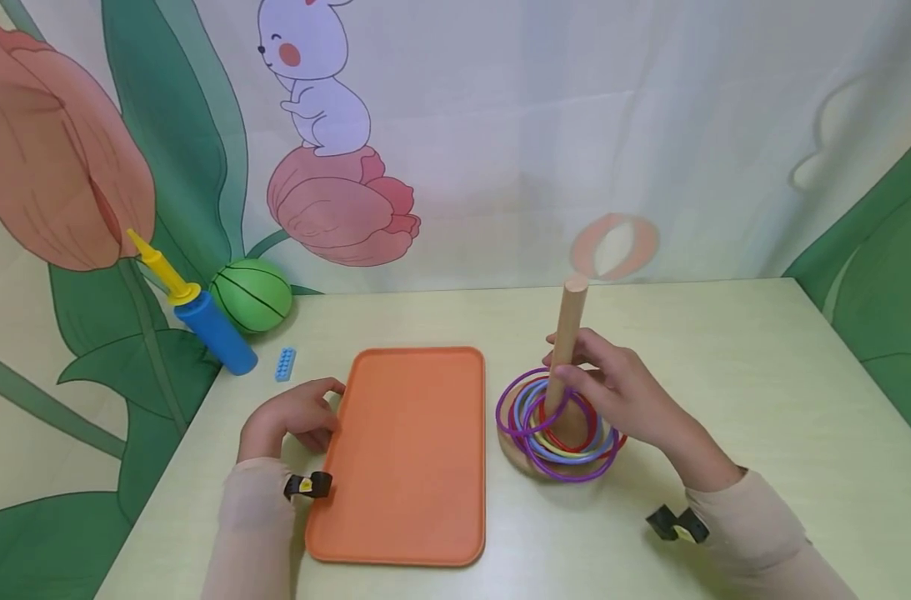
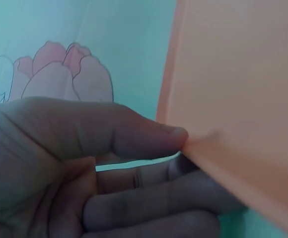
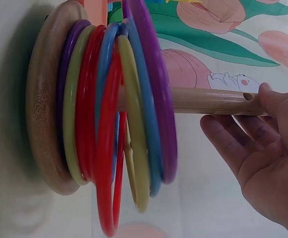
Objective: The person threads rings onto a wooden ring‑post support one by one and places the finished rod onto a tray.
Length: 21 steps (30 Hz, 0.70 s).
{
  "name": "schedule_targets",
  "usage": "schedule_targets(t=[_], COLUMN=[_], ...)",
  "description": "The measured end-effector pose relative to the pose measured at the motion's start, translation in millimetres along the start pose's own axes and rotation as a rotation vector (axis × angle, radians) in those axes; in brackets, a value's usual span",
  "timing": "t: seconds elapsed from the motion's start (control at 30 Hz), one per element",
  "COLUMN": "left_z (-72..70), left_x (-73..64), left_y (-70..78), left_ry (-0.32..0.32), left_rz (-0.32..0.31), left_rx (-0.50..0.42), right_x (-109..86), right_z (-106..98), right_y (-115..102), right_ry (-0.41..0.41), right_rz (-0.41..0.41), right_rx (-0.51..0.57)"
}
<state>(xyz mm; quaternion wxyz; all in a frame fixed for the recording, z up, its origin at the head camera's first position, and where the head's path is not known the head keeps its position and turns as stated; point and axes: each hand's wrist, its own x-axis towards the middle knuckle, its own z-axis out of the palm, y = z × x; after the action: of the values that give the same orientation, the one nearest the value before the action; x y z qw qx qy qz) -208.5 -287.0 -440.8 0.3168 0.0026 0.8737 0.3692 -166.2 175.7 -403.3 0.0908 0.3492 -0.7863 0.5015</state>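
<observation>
My left hand is at the left edge of an orange tray lying on the table. In the left wrist view the thumb presses on top of the tray's rim, with the fingers curled beneath it. To the tray's right stands a ring-toss stand, a wooden post on a round base. Several rings, purple, blue, yellow and red, are stacked loosely around the post, some tilted. My right hand grips the post above the rings, thumb on one side and fingers on the other.
A blue hand pump with a yellow nozzle leans at the table's back left, beside a green ball. A small light-blue toy brick lies beyond my left hand. A printed curtain hangs behind the table.
</observation>
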Motion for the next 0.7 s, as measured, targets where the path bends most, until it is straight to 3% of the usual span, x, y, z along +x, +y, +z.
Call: schedule_targets(t=[0.3, 0.7], left_z=[11.0, 27.1], left_x=[13.8, 25.1], left_y=[5.7, 18.7], left_ry=[-0.027, -0.066], left_rz=[0.094, 0.148], left_rx=[-0.033, -0.105], right_x=[0.6, -0.3], right_z=[-12, -20], right_y=[-4, -5], right_ry=[0.031, 0.054], right_rz=[-0.013, 0.004], right_rx=[-0.010, 0.017])
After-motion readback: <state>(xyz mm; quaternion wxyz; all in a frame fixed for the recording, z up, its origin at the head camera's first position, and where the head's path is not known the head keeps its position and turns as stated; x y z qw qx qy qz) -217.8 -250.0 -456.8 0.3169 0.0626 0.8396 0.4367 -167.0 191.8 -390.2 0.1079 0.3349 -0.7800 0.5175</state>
